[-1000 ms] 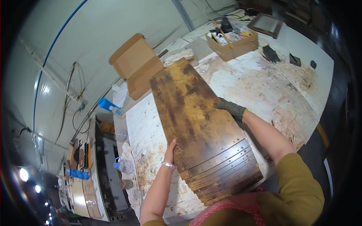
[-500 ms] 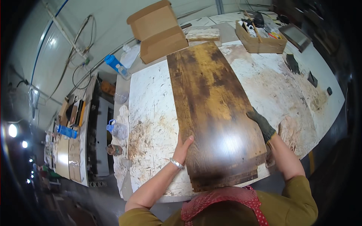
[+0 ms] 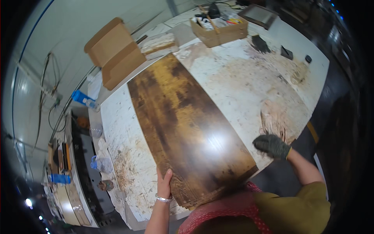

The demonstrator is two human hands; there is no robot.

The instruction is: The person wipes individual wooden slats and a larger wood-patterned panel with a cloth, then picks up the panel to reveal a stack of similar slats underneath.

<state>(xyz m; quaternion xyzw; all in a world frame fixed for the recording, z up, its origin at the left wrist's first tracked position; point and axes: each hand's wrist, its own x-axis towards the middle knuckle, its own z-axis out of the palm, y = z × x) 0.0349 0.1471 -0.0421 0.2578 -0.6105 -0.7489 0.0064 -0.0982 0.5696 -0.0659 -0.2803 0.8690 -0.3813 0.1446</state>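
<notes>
A stack of dark brown, mottled wooden boards (image 3: 183,113) lies slantwise on the table, its near end close to my body. Bare, with a silver bracelet at the wrist, my left hand (image 3: 164,184) grips the left edge near that end. Its thumb rests on top, and the other fingers are partly hidden along the side. My right hand (image 3: 272,146), in a dark green glove, is off the boards to the right. It holds nothing that I can see, its fingers loosely stretched. Just beyond it lies a crumpled, stained cloth (image 3: 274,117).
The white, stained table (image 3: 233,82) bears an open cardboard box (image 3: 120,64), a carton of odds and ends (image 3: 224,35), a dark glove (image 3: 260,44) and a frame (image 3: 258,16). Bottles, including a blue one (image 3: 82,97), line the left edge. A side bench (image 3: 72,199) stands further left.
My right hand has left the boards' right edge and moved toward the crumpled cloth. My left hand keeps its grip. The view has turned, so the boards appear further left and more slanted.
</notes>
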